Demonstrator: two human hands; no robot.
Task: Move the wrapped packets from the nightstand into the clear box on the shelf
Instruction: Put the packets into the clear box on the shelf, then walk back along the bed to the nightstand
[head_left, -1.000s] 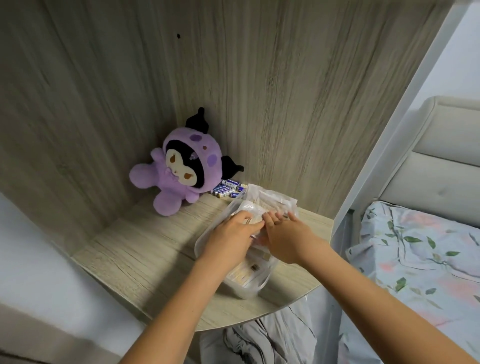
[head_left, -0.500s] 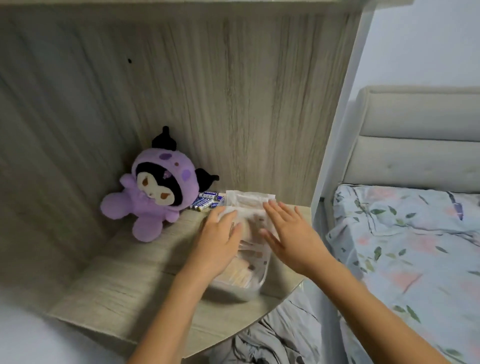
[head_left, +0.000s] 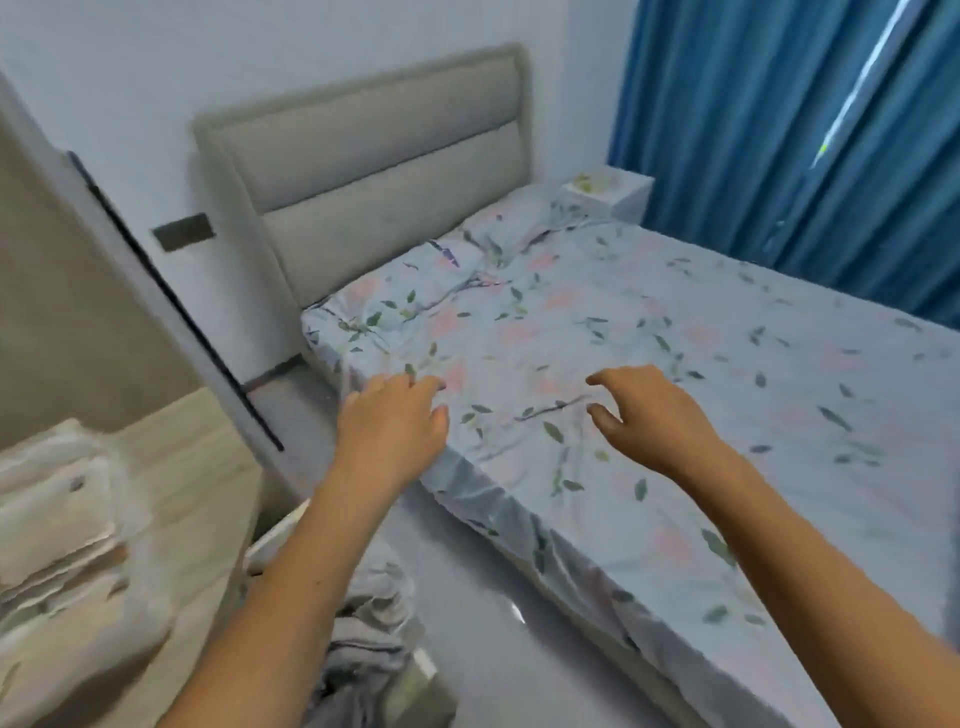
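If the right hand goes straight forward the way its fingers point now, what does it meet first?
Probably the bed: the right hand hangs open over its flowered sheet, fingers pointing toward the far side. Its height above the sheet is unclear.

Bed (head_left: 649, 364) fills the right half, under a pale sheet printed with leaves and pink flowers. Grey padded headboard (head_left: 374, 171) against a white wall (head_left: 260, 47). Blue curtains (head_left: 779, 130) top right, a bright slit of daylight between them. Grey floor (head_left: 478, 597), glossy. Dark wall plate (head_left: 183, 232) left of headboard.
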